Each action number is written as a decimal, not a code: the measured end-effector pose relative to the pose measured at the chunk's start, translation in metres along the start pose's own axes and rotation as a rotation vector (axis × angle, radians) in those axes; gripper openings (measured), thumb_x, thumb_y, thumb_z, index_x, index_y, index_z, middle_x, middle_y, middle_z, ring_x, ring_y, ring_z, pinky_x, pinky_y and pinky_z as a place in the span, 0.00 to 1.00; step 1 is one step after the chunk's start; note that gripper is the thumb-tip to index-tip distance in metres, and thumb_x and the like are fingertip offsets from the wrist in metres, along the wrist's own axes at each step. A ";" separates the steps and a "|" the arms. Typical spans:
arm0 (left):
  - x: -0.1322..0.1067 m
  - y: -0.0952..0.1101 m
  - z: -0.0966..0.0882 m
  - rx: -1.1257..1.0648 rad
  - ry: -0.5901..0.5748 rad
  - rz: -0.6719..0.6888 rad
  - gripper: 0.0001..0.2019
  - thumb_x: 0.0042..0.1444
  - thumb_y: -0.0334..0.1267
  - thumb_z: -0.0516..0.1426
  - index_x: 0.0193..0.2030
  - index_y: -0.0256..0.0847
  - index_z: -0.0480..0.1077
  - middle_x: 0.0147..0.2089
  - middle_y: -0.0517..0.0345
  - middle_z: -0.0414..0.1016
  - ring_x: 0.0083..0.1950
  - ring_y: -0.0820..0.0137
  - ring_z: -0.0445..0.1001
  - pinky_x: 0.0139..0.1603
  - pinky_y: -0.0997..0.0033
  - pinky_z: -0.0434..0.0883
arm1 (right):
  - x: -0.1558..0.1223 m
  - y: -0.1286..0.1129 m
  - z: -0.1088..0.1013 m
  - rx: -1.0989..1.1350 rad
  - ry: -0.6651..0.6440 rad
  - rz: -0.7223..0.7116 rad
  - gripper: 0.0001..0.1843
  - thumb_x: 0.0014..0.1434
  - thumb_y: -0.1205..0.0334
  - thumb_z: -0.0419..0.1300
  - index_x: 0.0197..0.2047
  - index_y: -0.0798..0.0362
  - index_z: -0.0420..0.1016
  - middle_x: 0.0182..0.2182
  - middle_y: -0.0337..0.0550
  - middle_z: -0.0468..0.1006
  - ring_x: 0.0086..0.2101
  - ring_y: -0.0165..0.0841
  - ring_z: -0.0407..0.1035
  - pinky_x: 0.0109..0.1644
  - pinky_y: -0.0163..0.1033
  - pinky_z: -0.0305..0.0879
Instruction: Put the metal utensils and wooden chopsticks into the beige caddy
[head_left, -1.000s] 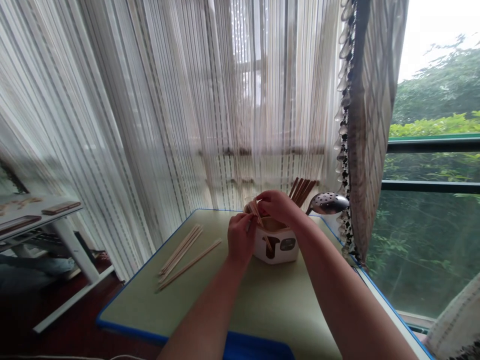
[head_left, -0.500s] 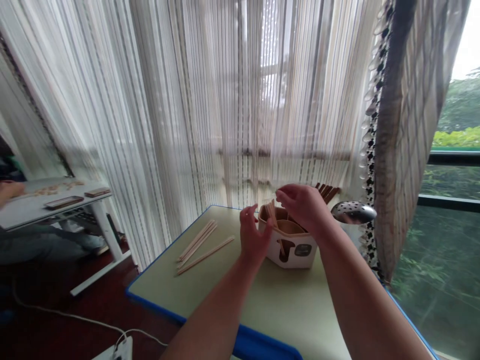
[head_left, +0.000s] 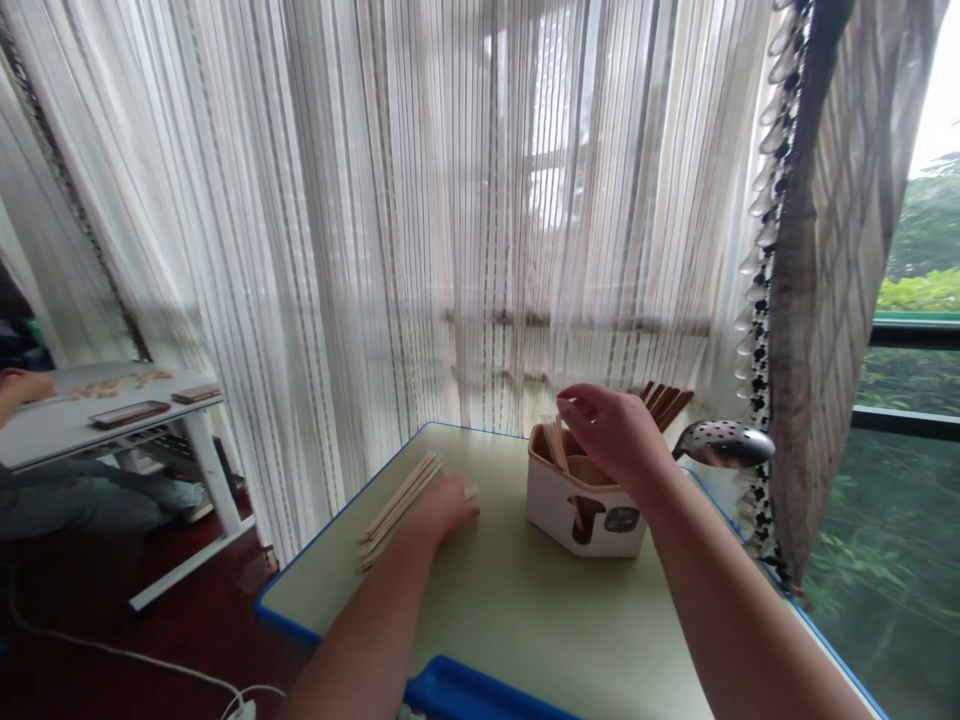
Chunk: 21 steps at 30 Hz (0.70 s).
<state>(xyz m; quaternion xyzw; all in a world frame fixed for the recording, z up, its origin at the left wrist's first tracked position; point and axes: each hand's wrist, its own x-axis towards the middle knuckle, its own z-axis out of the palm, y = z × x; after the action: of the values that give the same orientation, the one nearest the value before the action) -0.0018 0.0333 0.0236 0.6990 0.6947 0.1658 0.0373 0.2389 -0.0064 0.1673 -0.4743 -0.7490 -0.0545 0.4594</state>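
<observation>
A white holder stands on the pale green table with light chopsticks, darker brown chopsticks and a perforated metal ladle in it. My right hand hovers just over its rim, fingers curled loosely with nothing visible in them. My left hand lies on the table to the left, its fingers over the near ends of several loose light wooden chopsticks. Its fingertips are hidden.
Striped sheer curtains hang close behind the table, and a heavier curtain at right borders a window. A blue edge rims the table front. At far left, another person's hand rests on a white desk.
My left hand left the holder and moved left down onto the loose chopsticks. My right hand let go of the chopsticks in the holder and stays above it. The view shifted left.
</observation>
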 end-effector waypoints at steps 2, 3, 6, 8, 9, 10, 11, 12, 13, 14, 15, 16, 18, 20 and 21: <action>-0.003 0.001 0.000 0.053 -0.079 -0.038 0.10 0.41 0.40 0.60 0.30 0.38 0.71 0.36 0.45 0.75 0.39 0.57 0.73 0.39 0.61 0.68 | -0.001 -0.003 0.001 0.001 -0.011 -0.004 0.11 0.54 0.56 0.54 0.35 0.48 0.76 0.26 0.40 0.78 0.28 0.33 0.71 0.33 0.36 0.62; -0.004 0.003 -0.001 0.059 -0.088 -0.045 0.08 0.41 0.39 0.60 0.28 0.38 0.71 0.35 0.45 0.75 0.38 0.57 0.74 0.38 0.61 0.68 | -0.002 -0.005 0.002 0.008 -0.014 -0.012 0.11 0.55 0.56 0.54 0.35 0.49 0.76 0.26 0.40 0.78 0.28 0.33 0.71 0.33 0.36 0.62; -0.003 0.004 -0.001 0.025 -0.089 -0.033 0.05 0.44 0.38 0.59 0.24 0.38 0.71 0.29 0.48 0.75 0.33 0.61 0.74 0.35 0.65 0.68 | -0.010 -0.018 0.017 0.144 -0.019 -0.049 0.10 0.55 0.57 0.54 0.36 0.49 0.76 0.25 0.40 0.77 0.27 0.32 0.70 0.33 0.36 0.63; 0.000 0.000 0.002 -0.058 -0.077 -0.008 0.06 0.43 0.37 0.60 0.20 0.39 0.70 0.24 0.52 0.73 0.29 0.65 0.72 0.32 0.68 0.67 | -0.020 -0.028 0.034 0.358 -0.027 -0.062 0.11 0.56 0.58 0.54 0.39 0.50 0.74 0.27 0.41 0.76 0.28 0.31 0.70 0.32 0.35 0.64; 0.002 -0.003 0.004 -0.106 -0.064 0.003 0.07 0.42 0.37 0.60 0.19 0.39 0.69 0.22 0.53 0.72 0.26 0.66 0.71 0.31 0.69 0.66 | -0.025 -0.032 0.045 0.481 -0.034 -0.061 0.11 0.56 0.59 0.54 0.41 0.51 0.72 0.28 0.41 0.76 0.28 0.30 0.70 0.32 0.34 0.64; 0.004 -0.005 0.006 -0.151 -0.045 0.010 0.06 0.42 0.36 0.60 0.19 0.39 0.69 0.22 0.54 0.72 0.25 0.67 0.70 0.29 0.70 0.66 | -0.031 -0.036 0.055 0.594 -0.042 -0.057 0.11 0.57 0.59 0.53 0.42 0.51 0.71 0.30 0.42 0.76 0.28 0.29 0.70 0.32 0.34 0.65; 0.007 -0.008 0.008 -0.187 -0.023 0.013 0.06 0.42 0.35 0.60 0.19 0.38 0.69 0.22 0.54 0.71 0.25 0.68 0.69 0.29 0.71 0.65 | -0.036 -0.038 0.067 0.685 -0.045 -0.046 0.11 0.57 0.59 0.53 0.42 0.52 0.70 0.30 0.42 0.75 0.28 0.29 0.70 0.32 0.34 0.66; 0.009 -0.009 0.010 -0.208 0.002 0.011 0.05 0.44 0.35 0.59 0.21 0.38 0.69 0.23 0.54 0.72 0.26 0.68 0.69 0.29 0.71 0.65 | -0.041 -0.039 0.078 0.747 -0.046 -0.028 0.11 0.57 0.59 0.53 0.43 0.52 0.69 0.31 0.42 0.75 0.28 0.29 0.70 0.31 0.34 0.66; 0.012 -0.011 0.011 -0.226 0.026 0.008 0.05 0.45 0.35 0.58 0.22 0.37 0.69 0.24 0.53 0.72 0.27 0.68 0.69 0.30 0.71 0.64 | -0.046 -0.038 0.088 0.783 -0.043 -0.005 0.11 0.57 0.59 0.53 0.42 0.52 0.69 0.31 0.42 0.74 0.28 0.29 0.69 0.31 0.34 0.66; 0.015 -0.011 0.011 -0.248 0.052 0.007 0.05 0.47 0.35 0.57 0.24 0.36 0.69 0.25 0.53 0.72 0.28 0.68 0.69 0.30 0.71 0.64 | -0.050 -0.036 0.098 0.798 -0.041 0.023 0.11 0.56 0.59 0.54 0.42 0.52 0.69 0.31 0.42 0.74 0.28 0.29 0.69 0.31 0.35 0.66; 0.017 -0.011 0.011 -0.265 0.076 0.007 0.05 0.48 0.35 0.56 0.26 0.36 0.69 0.27 0.53 0.73 0.29 0.68 0.70 0.31 0.71 0.64 | -0.053 -0.033 0.107 0.799 -0.043 0.050 0.11 0.56 0.59 0.54 0.42 0.52 0.69 0.32 0.43 0.74 0.28 0.29 0.69 0.32 0.35 0.66; 0.019 -0.010 0.010 -0.291 0.103 0.007 0.06 0.50 0.36 0.54 0.29 0.36 0.69 0.28 0.53 0.73 0.30 0.69 0.70 0.31 0.72 0.64 | -0.055 -0.029 0.114 0.794 -0.056 0.073 0.11 0.56 0.60 0.54 0.42 0.52 0.69 0.32 0.43 0.74 0.29 0.30 0.70 0.32 0.36 0.66; 0.021 -0.006 0.007 -0.403 0.174 0.022 0.08 0.53 0.38 0.52 0.32 0.36 0.68 0.30 0.54 0.73 0.30 0.70 0.70 0.31 0.72 0.64 | -0.056 -0.021 0.126 0.793 -0.099 0.122 0.11 0.55 0.60 0.54 0.42 0.52 0.68 0.34 0.43 0.74 0.29 0.31 0.70 0.33 0.37 0.67; 0.021 -0.003 0.002 -0.599 0.258 0.052 0.09 0.53 0.41 0.52 0.34 0.37 0.68 0.31 0.55 0.73 0.30 0.71 0.70 0.31 0.73 0.64 | -0.055 -0.015 0.134 0.799 -0.121 0.182 0.12 0.55 0.61 0.53 0.43 0.52 0.67 0.37 0.44 0.74 0.30 0.31 0.71 0.33 0.38 0.67; 0.020 0.000 -0.001 -0.711 0.294 0.066 0.09 0.53 0.41 0.52 0.35 0.37 0.68 0.32 0.56 0.73 0.30 0.72 0.70 0.30 0.73 0.64 | -0.054 -0.012 0.137 0.798 -0.120 0.214 0.12 0.55 0.61 0.53 0.43 0.52 0.66 0.38 0.45 0.74 0.31 0.32 0.71 0.34 0.38 0.67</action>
<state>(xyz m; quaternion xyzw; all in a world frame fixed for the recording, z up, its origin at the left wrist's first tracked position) -0.0029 0.0525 0.0277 0.6331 0.5689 0.4959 0.1718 0.1497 0.0223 0.0534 -0.3364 -0.6834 0.3157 0.5659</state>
